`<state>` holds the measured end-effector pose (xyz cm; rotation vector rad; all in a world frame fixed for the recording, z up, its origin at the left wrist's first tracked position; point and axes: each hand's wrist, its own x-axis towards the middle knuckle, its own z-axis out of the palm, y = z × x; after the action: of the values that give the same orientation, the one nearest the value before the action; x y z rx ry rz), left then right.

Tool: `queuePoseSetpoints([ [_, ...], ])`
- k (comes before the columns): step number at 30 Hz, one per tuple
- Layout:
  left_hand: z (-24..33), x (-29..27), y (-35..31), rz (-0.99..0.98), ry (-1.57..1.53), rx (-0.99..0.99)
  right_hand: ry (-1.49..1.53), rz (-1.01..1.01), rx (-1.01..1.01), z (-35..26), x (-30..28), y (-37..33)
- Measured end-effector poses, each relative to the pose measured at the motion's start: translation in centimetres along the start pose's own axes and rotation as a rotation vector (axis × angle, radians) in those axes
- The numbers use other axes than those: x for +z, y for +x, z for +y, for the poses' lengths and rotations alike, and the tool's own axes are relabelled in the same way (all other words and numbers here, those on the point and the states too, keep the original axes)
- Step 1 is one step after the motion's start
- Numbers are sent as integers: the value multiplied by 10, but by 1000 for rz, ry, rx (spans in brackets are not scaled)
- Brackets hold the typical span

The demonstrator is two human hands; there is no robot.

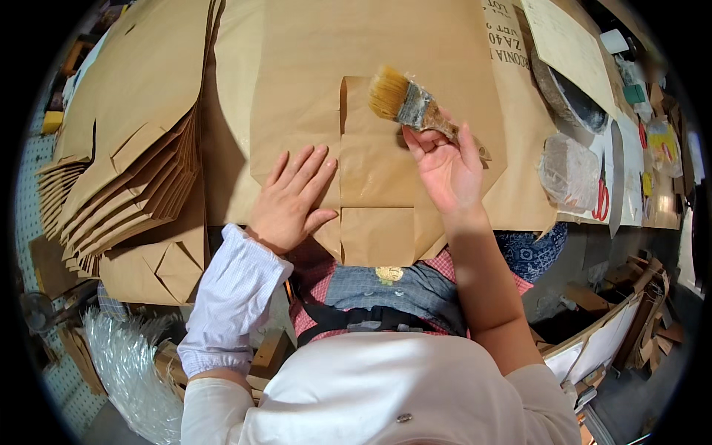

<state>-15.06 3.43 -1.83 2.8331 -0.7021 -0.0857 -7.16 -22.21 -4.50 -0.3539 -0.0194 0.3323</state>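
Observation:
A brown kraft paper bag (297, 96) lies flat in front of me, its folded end toward my body. My left hand (293, 196) rests palm down on it with fingers spread, left of a raised paper flap (377, 148). Over the right part of the bag, my right hand (449, 167) is turned palm up and grips a paintbrush (423, 107) by its handle. The brush's yellowish bristles point up and left, and its metal band looks crusted. Part of the handle is hidden behind my fingers.
Folded paper bags (141, 170) are stacked at the left. On the right lie red-handled scissors (601, 194), a long blade (616, 178), a clear plastic-wrapped block (569, 172) and a dark bowl (575, 104) partly under a board (567, 44). Clear plastic strands (130, 367) hang at lower left.

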Motion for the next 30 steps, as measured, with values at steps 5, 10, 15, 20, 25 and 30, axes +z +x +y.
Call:
queuePoseSetpoints([
  [5, -14, -4, 43, 39, 88, 35, -27, -33, 91, -24, -11, 50],
  [10, -18, 0, 73, 50, 72, 43, -189, -83, 229, -32, -13, 44],
  [15, -16, 1, 78, 66, 67, 54, -672, 0, 215, -50, -8, -64],
  [20, -20, 7, 73, 82, 134, 28, -2020, -682, -318, -104, 61, -70],
  [25, -20, 10, 78, 106, 159, 41, -2114, -773, -72, -77, 68, -89],
  [30, -18, 10, 77, 102, 168, 21, -1938, -839, -169, -56, 54, -108],
])
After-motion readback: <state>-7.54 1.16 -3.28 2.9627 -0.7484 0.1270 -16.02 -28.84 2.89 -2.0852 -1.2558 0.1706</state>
